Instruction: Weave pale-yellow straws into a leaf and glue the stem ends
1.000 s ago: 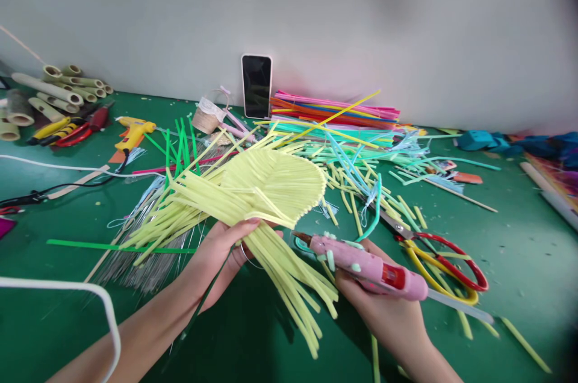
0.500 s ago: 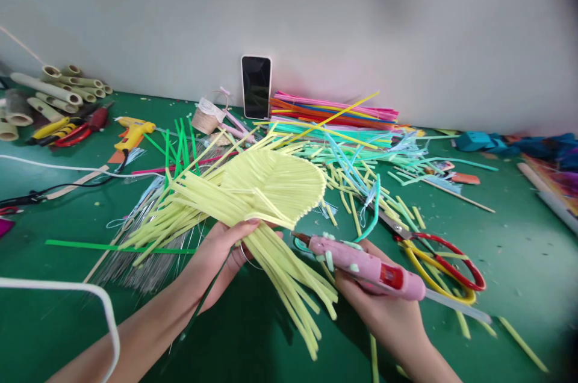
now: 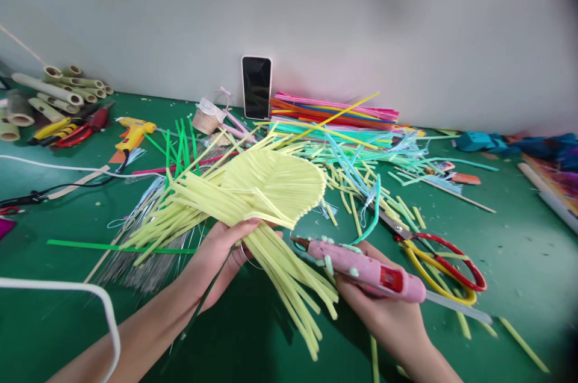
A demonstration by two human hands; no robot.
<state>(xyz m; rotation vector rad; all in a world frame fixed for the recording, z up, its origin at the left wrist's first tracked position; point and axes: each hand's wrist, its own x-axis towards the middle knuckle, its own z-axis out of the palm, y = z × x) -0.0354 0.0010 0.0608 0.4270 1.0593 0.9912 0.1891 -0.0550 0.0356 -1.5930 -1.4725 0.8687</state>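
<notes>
My left hand (image 3: 230, 244) is closed on a leaf shape (image 3: 275, 181) made of pale yellow pipe cleaners laid side by side. Its thumb presses on top where the long loose ends (image 3: 289, 280) fan out toward me. In my right hand (image 3: 374, 298) is a pink glue gun (image 3: 356, 262), with bits of mint fuzz stuck to its body and a clear glue stick poking out of its back. The brown nozzle points left and sits just below the leaf's lower right edge, slightly apart from it. My right fingers are partly hidden behind the glue gun.
Red and yellow scissors (image 3: 442, 262) lie at right among cut pieces. Bundled colourful pipe cleaners (image 3: 334, 112) and a phone (image 3: 257, 88) are at the back. A yellow glue gun (image 3: 133, 133), pliers (image 3: 85, 127) and bamboo tubes (image 3: 67, 91) are at left. A white cable (image 3: 108, 311) crosses the lower left.
The glue gun's nozzle has dropped slightly, away from the leaf's edge. My left hand and the leaf have stayed nearly still.
</notes>
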